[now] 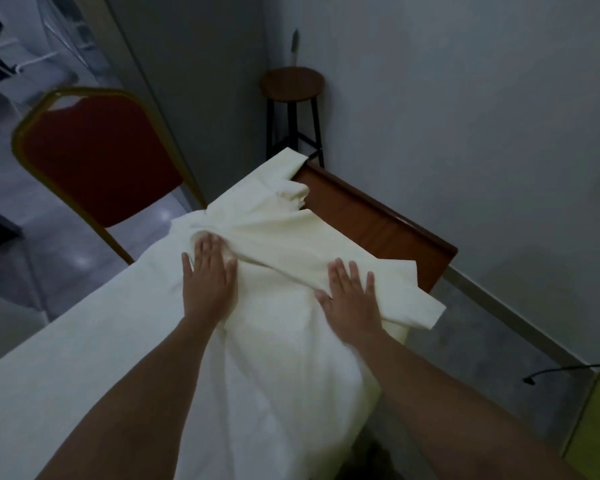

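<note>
A cream-white cloth [291, 244] lies rumpled over a brown wooden table [378, 223], with a folded band running from the far corner toward the right edge. My left hand [207, 275] presses flat on a bunched part of the cloth, fingers straight. My right hand [352, 299] lies flat on the folded band near the table's right edge, fingers spread. The cloth hangs over the near and left sides, so most of the tabletop is hidden.
A red chair with a gold frame [94, 161] stands at the table's left. A dark round stool [291, 84] sits in the far corner by the grey wall. A black cable [561, 370] and a yellow-green object [596, 427] are at the lower right.
</note>
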The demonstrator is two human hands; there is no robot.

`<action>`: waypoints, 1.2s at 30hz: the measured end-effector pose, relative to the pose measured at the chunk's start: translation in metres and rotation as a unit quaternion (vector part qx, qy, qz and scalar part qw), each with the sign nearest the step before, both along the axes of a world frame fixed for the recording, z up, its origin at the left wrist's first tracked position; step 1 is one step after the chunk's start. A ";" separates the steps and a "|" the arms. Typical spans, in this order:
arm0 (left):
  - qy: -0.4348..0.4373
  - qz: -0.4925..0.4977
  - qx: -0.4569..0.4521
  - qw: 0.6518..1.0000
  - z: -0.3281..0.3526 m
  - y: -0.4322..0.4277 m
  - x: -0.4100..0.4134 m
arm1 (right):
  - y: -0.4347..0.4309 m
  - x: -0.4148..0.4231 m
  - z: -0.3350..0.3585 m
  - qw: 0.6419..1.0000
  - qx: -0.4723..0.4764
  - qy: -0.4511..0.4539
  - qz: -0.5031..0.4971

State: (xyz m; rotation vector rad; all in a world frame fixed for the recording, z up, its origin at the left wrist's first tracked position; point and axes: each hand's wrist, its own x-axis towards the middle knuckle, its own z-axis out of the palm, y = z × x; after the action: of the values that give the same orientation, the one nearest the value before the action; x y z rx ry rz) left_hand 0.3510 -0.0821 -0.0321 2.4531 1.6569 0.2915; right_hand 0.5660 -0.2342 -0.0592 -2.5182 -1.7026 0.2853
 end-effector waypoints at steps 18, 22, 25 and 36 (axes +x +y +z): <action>-0.002 0.038 -0.086 0.996 -0.034 -0.044 0.210 | -0.046 0.262 0.014 0.995 -0.077 -0.051 -0.029; -0.034 0.047 -0.081 0.995 -0.030 -0.055 0.239 | -0.044 0.273 0.024 0.998 -0.061 0.002 0.020; -0.036 0.036 -0.081 0.995 -0.030 -0.057 0.251 | -0.039 0.256 0.031 0.996 -0.025 0.028 0.080; -0.024 -0.060 -0.017 0.998 -0.019 -0.064 0.209 | 0.056 0.142 0.040 0.992 0.083 0.056 0.078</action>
State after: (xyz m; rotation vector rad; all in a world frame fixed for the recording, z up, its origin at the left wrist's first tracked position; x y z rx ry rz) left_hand 0.5604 -0.1463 -0.0514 2.4869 1.4753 0.3013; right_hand 0.7076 -0.1780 -0.0188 -2.2162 -1.8008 0.2770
